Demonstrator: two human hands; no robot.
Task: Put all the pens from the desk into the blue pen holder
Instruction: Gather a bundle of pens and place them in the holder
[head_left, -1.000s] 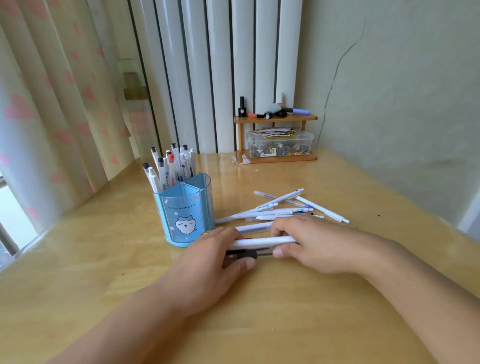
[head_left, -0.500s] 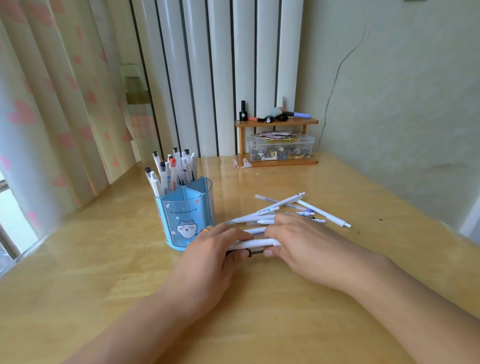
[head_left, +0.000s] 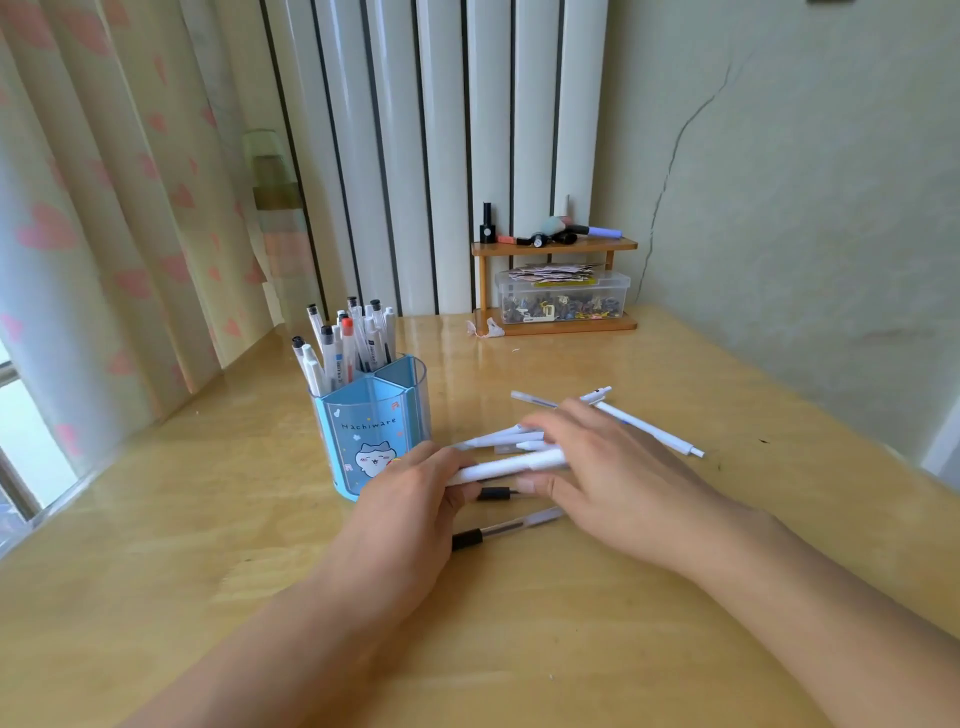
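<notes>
Both hands are low over the wooden desk (head_left: 208, 545), meeting on a white pen (head_left: 511, 464) that lies roughly level between them. The left hand (head_left: 410, 514) grips the pen's left end, fingers curled round it, knuckles just beside the blue pen holder (head_left: 371, 436). The right hand (head_left: 608, 478) is at the pen's right end with fingers stretched forward over the pile; thumb tip shows under the pen, so it looks like a light pinch.

A clear pen with a black cap (head_left: 506, 529) lies on the desk under the hands, touching neither hand that I can see. A short black piece (head_left: 494, 493) sits between the 2 thumbs; cannot tell what it belongs to.

Loose white pens (head_left: 649, 428) are fanned out on the desk beyond the right hand's fingers, partly covered by them, so count unclear.

The holder stands upright left of the pile, its back left compartment full of pens (head_left: 348, 345), front compartment looks empty.

At the back by the wall: a small wooden shelf (head_left: 553, 247) with a clear box (head_left: 563, 301) under it.
</notes>
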